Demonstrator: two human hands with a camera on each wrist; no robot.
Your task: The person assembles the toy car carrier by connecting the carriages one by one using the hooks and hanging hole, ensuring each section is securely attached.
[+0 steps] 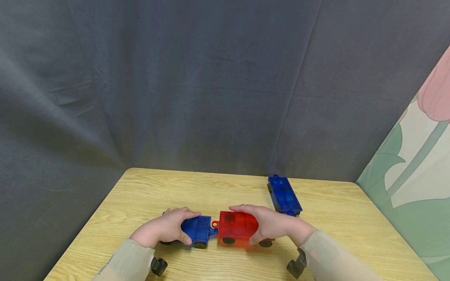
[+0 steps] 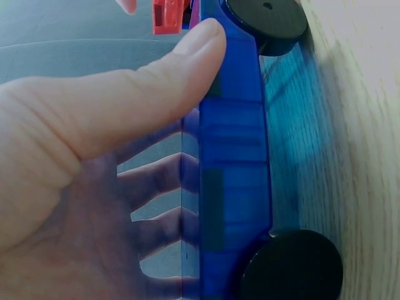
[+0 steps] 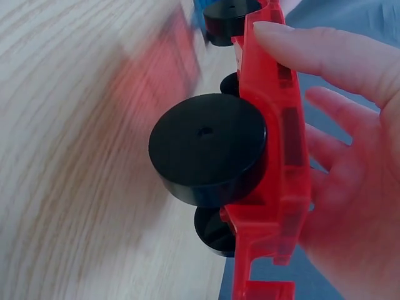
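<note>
My left hand [image 1: 168, 229] grips a see-through blue toy car base [image 1: 199, 230] with dark wheels, thumb on its near side and fingers across the far side. In the left wrist view, its black wheels [image 2: 294, 269] stand on or close over the wood. Just to the right, my right hand [image 1: 268, 223] holds a see-through red toy car base [image 1: 233, 225] by its long sides. The right wrist view shows the red base's black wheels [image 3: 209, 147] raised off the table. A red ring [image 1: 215, 224] on its left end overlaps the blue coupling [image 1: 213, 232].
Another blue car base [image 1: 284, 195] lies on the wooden table [image 1: 197, 187] toward the back right. A grey curtain [image 1: 197, 86] hangs behind the table, and a flower-patterned cloth [image 1: 411, 168] is at the right. Each wrist wears a small black camera.
</note>
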